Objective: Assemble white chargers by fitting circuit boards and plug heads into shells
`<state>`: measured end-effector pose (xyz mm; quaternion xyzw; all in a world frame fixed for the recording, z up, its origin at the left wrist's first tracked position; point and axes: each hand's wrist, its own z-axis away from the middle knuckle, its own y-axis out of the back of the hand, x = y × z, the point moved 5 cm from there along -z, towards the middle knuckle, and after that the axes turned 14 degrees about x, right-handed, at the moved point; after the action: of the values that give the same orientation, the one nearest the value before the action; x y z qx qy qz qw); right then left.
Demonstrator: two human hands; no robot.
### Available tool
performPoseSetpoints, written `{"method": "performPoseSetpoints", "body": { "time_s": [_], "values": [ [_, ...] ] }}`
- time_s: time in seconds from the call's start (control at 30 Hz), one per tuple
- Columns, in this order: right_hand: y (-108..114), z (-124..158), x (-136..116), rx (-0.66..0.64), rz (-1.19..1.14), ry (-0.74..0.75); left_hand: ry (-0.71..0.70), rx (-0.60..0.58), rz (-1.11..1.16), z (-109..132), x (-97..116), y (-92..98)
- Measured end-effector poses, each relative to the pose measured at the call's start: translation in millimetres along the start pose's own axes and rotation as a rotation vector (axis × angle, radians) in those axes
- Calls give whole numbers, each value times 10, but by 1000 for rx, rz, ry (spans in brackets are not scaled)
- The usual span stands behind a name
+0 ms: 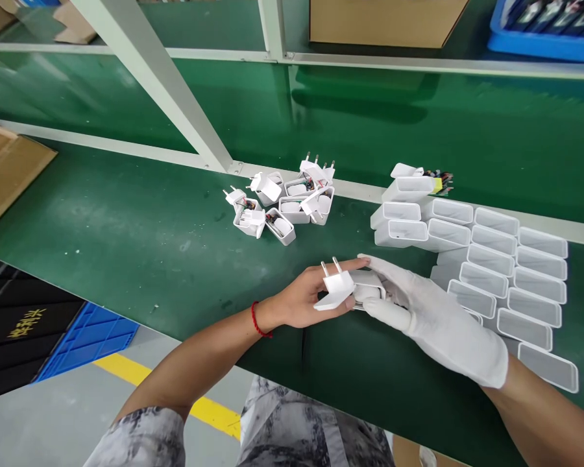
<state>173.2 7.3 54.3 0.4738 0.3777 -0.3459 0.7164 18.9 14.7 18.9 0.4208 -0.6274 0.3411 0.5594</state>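
My bare left hand (304, 298), with a red string on the wrist, holds a white two-pin plug cap (337, 288), pins pointing up. My right hand (428, 318), in a white glove, grips a white charger shell (370, 288) pressed against that cap; both hands meet above the green belt (126, 227). A heap of several assembled white chargers (285, 201) lies further back on the belt. To the right, several empty white shells (491, 272) lie in rows beside my right hand.
A slanted white frame post (175, 97) rises behind the heap. A cardboard sheet (4, 168) lies at the left edge, a cardboard box (384, 23) and a blue tray (545, 32) stand on the far shelf. A blue crate (87, 337) sits on the floor below.
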Motion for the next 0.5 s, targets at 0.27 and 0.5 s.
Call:
{"method": "performPoseSetpoints", "body": {
  "time_s": [0.27, 0.5],
  "values": [
    [-36, 2, -67, -26, -8, 68, -253, 84, 1, 44, 27, -1],
    [-37, 26, -60, -50, -69, 13, -438, 75, -189, 108, 45, -71]
  ]
}}
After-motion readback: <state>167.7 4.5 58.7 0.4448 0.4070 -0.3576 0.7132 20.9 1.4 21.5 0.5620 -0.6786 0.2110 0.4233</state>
